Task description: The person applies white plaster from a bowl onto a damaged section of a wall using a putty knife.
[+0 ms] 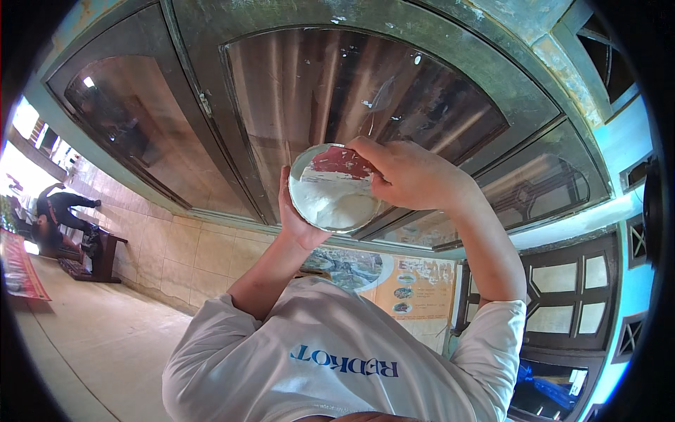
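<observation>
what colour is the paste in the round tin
White, seen in the head view: the paste fills the round tin held up in the left hand.

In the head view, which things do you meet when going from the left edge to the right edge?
Red banner → crouching person in dark clothes → dark wooden bench → left hand → round bowl of white paste → right hand → dark panelled door.

A weathered grey-green window frame (pixel 492 67) with arched glass panes (pixel 337 84) fills the upper frame, flecked with white. At lower left, a beige tiled wall (pixel 190 253) meets a pale concrete floor (pixel 91 337), with a dark wooden bench (pixel 102 253) beside it. At lower right stands a dark panelled door (pixel 562 295) and a light blue wall (pixel 622 281). Bright daylight enters far left.
</observation>
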{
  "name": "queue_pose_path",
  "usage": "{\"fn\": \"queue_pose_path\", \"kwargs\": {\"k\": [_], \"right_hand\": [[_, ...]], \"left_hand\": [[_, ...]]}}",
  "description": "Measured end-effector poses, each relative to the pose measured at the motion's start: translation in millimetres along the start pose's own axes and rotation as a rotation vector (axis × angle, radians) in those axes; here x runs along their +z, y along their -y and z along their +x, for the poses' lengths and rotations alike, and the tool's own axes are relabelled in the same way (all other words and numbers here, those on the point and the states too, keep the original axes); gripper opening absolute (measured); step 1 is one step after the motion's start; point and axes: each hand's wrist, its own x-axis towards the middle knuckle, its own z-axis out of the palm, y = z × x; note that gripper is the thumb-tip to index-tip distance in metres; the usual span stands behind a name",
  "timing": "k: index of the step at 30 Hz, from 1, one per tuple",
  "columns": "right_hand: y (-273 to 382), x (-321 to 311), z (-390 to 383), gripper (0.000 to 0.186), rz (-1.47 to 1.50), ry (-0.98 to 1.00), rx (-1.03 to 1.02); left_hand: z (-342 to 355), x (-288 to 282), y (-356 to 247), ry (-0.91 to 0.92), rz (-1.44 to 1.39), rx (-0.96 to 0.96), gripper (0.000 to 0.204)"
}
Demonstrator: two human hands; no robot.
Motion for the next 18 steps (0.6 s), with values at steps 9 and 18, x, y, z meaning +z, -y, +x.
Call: {"fn": "queue_pose_path", "kwargs": {"k": [9, 18], "right_hand": [[12, -1, 5, 0.029, -0.125, -0.207, -0.047], [10, 15, 15, 0.015, -0.039, -0.343, -0.105]], "left_hand": [[1, 2, 3, -0.025, 0.016, -0.007, 0.071], [0, 8, 8, -0.073, 0.101, 0.019, 0.071]]}}
